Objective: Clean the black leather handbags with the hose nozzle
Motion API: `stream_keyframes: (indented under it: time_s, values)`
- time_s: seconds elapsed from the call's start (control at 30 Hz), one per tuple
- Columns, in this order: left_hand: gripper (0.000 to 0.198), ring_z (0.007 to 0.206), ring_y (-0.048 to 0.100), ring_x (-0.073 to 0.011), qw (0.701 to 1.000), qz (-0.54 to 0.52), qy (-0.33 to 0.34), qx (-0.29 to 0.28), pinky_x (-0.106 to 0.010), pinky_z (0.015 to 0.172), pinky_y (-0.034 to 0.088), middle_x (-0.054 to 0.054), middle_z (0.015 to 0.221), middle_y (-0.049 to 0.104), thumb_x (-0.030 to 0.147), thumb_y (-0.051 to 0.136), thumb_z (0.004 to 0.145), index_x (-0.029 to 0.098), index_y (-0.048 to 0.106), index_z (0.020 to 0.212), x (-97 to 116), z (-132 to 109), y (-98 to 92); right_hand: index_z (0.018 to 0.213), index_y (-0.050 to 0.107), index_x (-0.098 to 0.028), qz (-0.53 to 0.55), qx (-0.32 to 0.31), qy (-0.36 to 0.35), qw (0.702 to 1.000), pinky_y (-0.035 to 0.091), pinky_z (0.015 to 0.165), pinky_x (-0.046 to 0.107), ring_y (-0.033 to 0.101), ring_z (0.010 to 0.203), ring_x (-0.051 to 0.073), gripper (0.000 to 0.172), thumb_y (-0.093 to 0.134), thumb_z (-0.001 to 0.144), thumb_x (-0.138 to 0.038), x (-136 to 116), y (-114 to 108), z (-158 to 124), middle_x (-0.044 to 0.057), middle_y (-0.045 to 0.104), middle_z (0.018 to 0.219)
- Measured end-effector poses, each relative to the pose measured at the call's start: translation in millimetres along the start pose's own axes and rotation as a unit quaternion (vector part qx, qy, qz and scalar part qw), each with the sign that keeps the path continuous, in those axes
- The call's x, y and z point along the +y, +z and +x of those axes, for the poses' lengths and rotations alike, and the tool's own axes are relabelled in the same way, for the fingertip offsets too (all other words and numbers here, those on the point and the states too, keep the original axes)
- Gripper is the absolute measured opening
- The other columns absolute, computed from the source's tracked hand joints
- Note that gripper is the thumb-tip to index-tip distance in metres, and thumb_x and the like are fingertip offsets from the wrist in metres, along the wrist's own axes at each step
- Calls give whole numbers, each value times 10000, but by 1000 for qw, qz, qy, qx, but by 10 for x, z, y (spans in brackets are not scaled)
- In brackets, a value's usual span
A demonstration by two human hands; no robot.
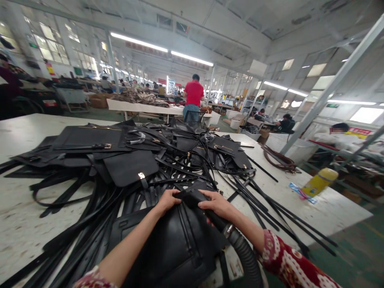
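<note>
We find the black bag [168, 248] lying at the near side of the white table [333, 214], right before the wearer, its panel bulging slightly; we cannot tell what it contains. The right hand [217, 204] is closed round the handle of a black nozzle [192, 196], whose head lies over the bag's upper edge. The fingers of the left hand [168, 201] are bent over that same edge, just beside the nozzle head; we cannot tell whether they pinch the leather or only press on it. A ribbed hose [247, 256] runs from the handle toward the wearer, covering part of the table to the bag's right. Beyond, we note a pile of black bags [90, 138] with metal fittings, and long black straps [99, 216] spread to both sides, crowding the work area. Farther right lie a coiled brown strap [279, 162] and a yellow bottle [319, 183], tilted beside a blue-and-white packet [295, 188]; the bottle's contents are hidden. Past the table, a white bin [252, 136] holds dark material, and a person in a red shirt [193, 93] stands at another table [126, 106] heaped with brownish pieces [141, 97].
</note>
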State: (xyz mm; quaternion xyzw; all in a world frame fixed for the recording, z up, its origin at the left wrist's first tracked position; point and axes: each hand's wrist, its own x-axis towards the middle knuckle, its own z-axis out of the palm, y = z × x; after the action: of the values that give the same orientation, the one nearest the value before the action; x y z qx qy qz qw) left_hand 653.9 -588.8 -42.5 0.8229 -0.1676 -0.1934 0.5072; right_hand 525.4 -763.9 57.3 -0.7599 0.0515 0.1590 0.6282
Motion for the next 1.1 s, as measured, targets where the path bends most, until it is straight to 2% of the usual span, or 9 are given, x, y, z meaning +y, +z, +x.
stream_keyframes:
  time_s: [0.13,0.33,0.4,0.57,0.8,1.0,1.1]
  values:
    - [411,713,614,-176,996,-84,-15,-10,-274,705,447,-2,748,682,98,557,521,141,673,913,-11,-92,38,1257,417,-259,31,6,-7,999,436,342,212,551,372,132,573,555,700,-246,104,60,196,-58,544,542]
    - [371,694,621,-195,984,-168,-33,-42,-294,694,466,-23,715,680,90,562,498,139,694,842,14,-122,45,1312,331,-254,73,17,-10,997,448,345,246,567,385,156,637,535,710,-297,329,52,83,-52,554,548]
    - [390,694,623,-200,981,-180,-42,-53,-297,689,471,-30,722,678,96,573,501,142,693,869,27,-141,43,1315,329,-242,86,22,-13,996,452,349,248,565,390,155,633,525,716,-307,348,43,104,-52,551,540]
    - [455,694,618,-192,979,-189,-58,-49,-298,703,471,-40,748,675,118,595,526,132,664,975,65,-196,21,1311,339,-252,108,26,-23,994,452,360,239,561,398,144,633,538,712,-300,265,34,247,-56,554,549]
    - [477,730,614,-187,979,-197,-42,-30,-303,745,462,-42,793,678,78,562,522,125,659,987,58,-229,22,1312,333,-218,105,-6,4,994,461,359,254,576,403,160,640,537,713,-314,316,-28,-18,-35,572,548]
    - [457,761,623,-188,982,-185,-29,-23,-308,758,471,-46,816,675,115,576,559,128,646,1010,43,-247,45,1309,339,-239,108,39,-31,993,462,378,240,567,410,140,610,539,738,-316,226,-49,243,-48,563,553]
    - [421,727,622,-183,985,-172,-23,-16,-314,736,479,-44,797,669,159,581,578,121,642,993,39,-252,69,1326,316,-237,104,56,-40,992,456,365,232,558,397,135,652,564,726,-299,235,-32,249,-59,553,543]
